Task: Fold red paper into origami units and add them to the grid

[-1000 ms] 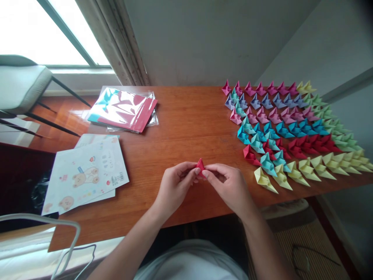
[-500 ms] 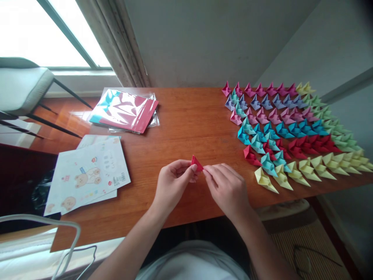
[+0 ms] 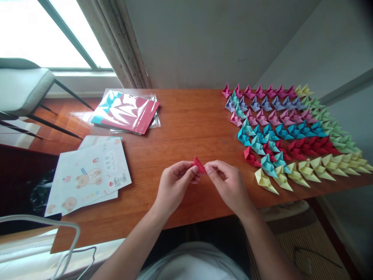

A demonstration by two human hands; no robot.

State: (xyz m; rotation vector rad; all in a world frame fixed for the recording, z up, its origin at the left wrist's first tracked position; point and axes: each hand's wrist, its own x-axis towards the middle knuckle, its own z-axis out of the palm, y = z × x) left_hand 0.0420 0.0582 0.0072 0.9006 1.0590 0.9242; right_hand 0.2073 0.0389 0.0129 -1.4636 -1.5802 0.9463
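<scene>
A small red folded paper piece [image 3: 198,164] is held just above the wooden table [image 3: 186,128], near its front edge. My left hand [image 3: 175,184] pinches its left side with thumb and fingers. My right hand [image 3: 229,186] pinches its right corner from the other side. Both hands are closed on the paper. To the right lie rows of several finished folded paper pieces [image 3: 288,134] in pink, purple, teal, red, yellow and green.
A clear packet of coloured paper sheets [image 3: 126,111] lies at the back left of the table. Printed sheets with a bear drawing [image 3: 89,175] lie at the left edge. A grey chair [image 3: 20,83] stands by the window. A white wire frame [image 3: 43,225] is at bottom left.
The red piece has been turned and shifted slightly left in my fingers. My right hand's fingers have re-gripped its right corner. The view has drifted slightly.
</scene>
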